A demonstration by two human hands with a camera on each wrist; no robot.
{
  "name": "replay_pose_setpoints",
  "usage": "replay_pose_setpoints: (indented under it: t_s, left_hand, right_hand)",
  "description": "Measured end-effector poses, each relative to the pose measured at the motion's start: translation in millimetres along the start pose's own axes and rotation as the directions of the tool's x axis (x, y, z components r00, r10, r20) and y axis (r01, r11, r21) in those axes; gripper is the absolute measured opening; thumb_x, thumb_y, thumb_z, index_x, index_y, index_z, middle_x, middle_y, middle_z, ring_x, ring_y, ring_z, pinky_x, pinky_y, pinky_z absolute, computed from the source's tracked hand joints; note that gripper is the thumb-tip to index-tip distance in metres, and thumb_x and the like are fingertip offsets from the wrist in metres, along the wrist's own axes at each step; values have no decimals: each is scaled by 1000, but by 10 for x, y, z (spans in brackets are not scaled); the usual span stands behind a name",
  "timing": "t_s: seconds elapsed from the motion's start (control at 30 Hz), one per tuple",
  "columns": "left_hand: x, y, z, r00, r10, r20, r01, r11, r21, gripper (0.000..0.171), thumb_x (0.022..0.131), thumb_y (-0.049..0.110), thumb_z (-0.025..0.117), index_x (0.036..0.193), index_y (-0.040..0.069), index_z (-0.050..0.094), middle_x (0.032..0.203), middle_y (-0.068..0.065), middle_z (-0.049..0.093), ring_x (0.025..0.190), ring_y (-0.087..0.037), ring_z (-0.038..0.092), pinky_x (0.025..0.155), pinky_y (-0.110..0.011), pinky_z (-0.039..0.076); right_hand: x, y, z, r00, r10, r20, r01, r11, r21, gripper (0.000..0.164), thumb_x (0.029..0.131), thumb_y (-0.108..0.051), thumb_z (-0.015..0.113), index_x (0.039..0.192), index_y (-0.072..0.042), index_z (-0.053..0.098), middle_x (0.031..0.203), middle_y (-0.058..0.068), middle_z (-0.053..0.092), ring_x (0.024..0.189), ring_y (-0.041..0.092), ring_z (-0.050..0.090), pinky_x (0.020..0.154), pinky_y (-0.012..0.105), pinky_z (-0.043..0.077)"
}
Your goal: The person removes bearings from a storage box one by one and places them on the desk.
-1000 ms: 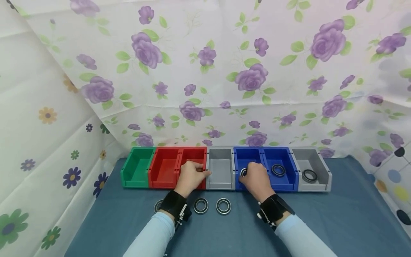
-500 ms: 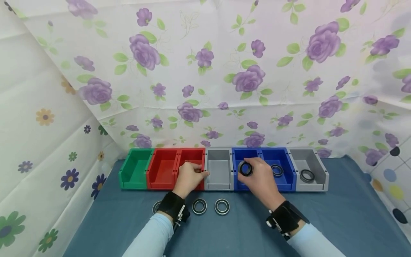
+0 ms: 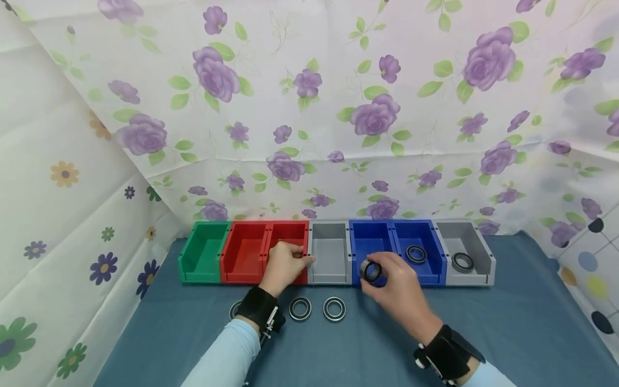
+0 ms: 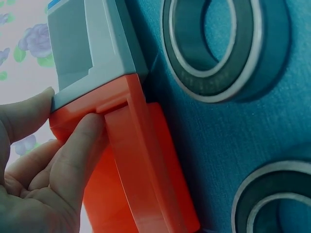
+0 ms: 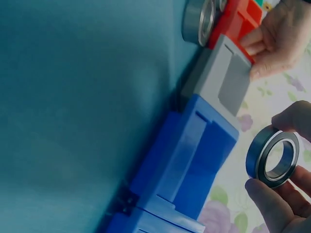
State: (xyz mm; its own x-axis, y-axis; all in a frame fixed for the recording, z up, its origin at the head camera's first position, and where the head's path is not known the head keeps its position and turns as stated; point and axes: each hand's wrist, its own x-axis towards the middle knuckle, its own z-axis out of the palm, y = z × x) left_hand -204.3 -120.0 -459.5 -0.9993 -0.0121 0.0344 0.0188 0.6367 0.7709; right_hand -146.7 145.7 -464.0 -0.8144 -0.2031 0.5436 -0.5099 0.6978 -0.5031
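Note:
In the head view my left hand (image 3: 282,266) grips the side wall of the right-hand red bin (image 3: 290,232), where it meets the middle grey bin (image 3: 330,258). Its thumb lies on the wall's edge and a fingertip touches the red inner side in the left wrist view. My right hand (image 3: 401,287) pinches a ball bearing (image 5: 258,153) between thumb and fingers, held up over the front of the left blue bin (image 3: 369,242). The bearing stands on edge, its hole visible. Two bearings, one of them here (image 3: 326,310), lie flat on the cloth; my left wrist partly hides another.
The joined row also has a green bin (image 3: 205,252) and another red bin (image 3: 246,250) at left. One bearing lies in the right blue bin (image 3: 419,231), another in the right-end grey bin (image 3: 456,234). Blue cloth (image 3: 338,355) covers the table; a flowered sheet (image 3: 319,134) hangs behind.
My right hand has lifted the bearing off the left blue bin's floor and drawn it back toward me, turning it so its hole shows. The left hand keeps its place.

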Motion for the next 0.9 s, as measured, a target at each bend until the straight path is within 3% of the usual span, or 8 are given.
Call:
replay_pose_setpoints:
  t_s: [0.37, 0.63, 0.9]
  left_hand:
    - [-3, 4, -1, 1000, -25, 5, 25, 1000, -9, 43, 76, 32, 76, 110, 9, 68, 93, -1, 66, 86, -15, 58, 68, -25, 50]
    - [-5, -17, 1, 1000, -19, 4, 19, 1000, -10, 41, 76, 31, 76, 110, 8, 68, 93, -1, 66, 87, -16, 57, 69, -26, 50]
    - [15, -21, 6, 1000, -6, -4, 6, 1000, 14, 40, 76, 30, 76, 108, 7, 68, 92, -2, 67, 83, -13, 60, 69, -25, 50]
  right_hand:
    - [-264, 10, 27, 995, 43, 93, -34, 995, -93, 56, 60, -23, 84, 112, -16, 64, 113, -5, 56, 103, 11, 54, 82, 25, 46]
    - [-361, -60, 115, 953, 121, 276, -92, 989, -118, 57, 61, -26, 84, 113, -16, 64, 112, -5, 59, 103, 10, 54, 82, 26, 46]
    - [-388, -51, 192, 937, 118, 329, -80, 989, -126, 54, 61, -27, 83, 110, -15, 66, 107, -5, 59, 99, 9, 54, 84, 26, 45]
